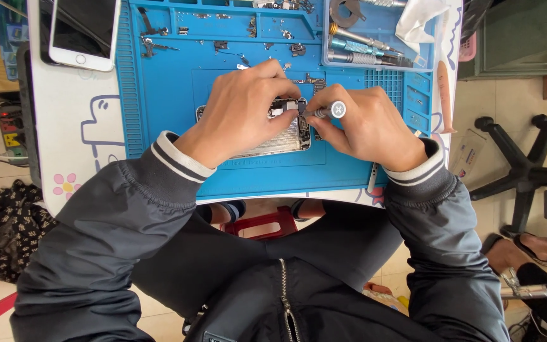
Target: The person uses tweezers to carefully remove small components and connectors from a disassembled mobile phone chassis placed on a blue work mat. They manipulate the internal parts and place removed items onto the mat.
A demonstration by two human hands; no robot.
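Lots of clutter around this one. A blue silicone repair mat (159,107) covers the white surface (64,126), with tiny screws and metal brackets (223,38) scattered along its far compartments. Far right there's a tray of grey-handled screwdrivers (362,50) and a crumpled white cloth (419,19). A white smartphone (83,31) lies face up at the far left, off the mat.

The opened phone chassis (280,139) sits mid-mat, silvery inside, mostly hidden under both hands. The left hand (242,114) presses down on it, fingers pinned at its far edge. The right hand (368,126) is pinched around a slim grey precision screwdriver (327,112), tip pointing left into the chassis. The hands are nearly touching.
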